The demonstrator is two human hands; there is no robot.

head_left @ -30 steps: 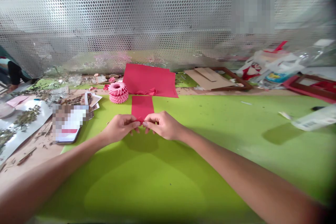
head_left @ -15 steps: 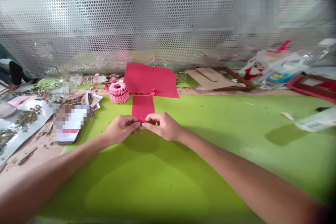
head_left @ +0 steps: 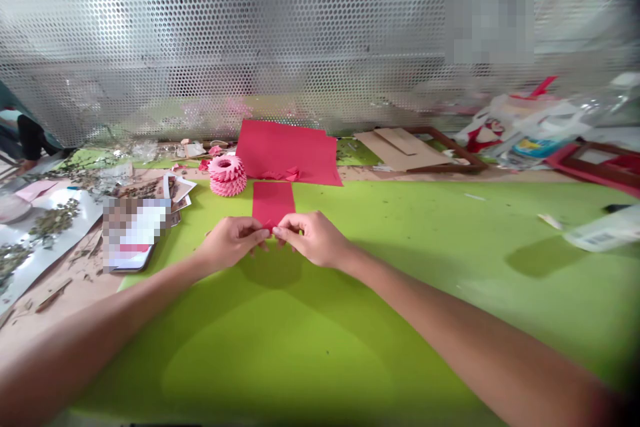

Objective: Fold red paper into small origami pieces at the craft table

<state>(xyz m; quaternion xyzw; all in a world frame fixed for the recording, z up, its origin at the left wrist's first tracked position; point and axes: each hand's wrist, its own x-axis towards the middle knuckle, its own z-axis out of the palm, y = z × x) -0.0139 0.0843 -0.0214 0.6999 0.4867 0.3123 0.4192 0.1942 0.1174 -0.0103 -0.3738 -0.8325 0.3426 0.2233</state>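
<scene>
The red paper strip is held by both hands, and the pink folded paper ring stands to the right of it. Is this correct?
No. The head view shows the pink folded paper ring to the left of the red paper strip. The left hand and right hand hold it.

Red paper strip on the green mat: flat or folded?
Partly folded: the red paper strip lies flat on the green mat, but its near end looks creased where the left hand and right hand pinch it. Fold details hidden.

Lime-green work mat (head_left: 400, 347); red paper strip (head_left: 273, 203)
</scene>
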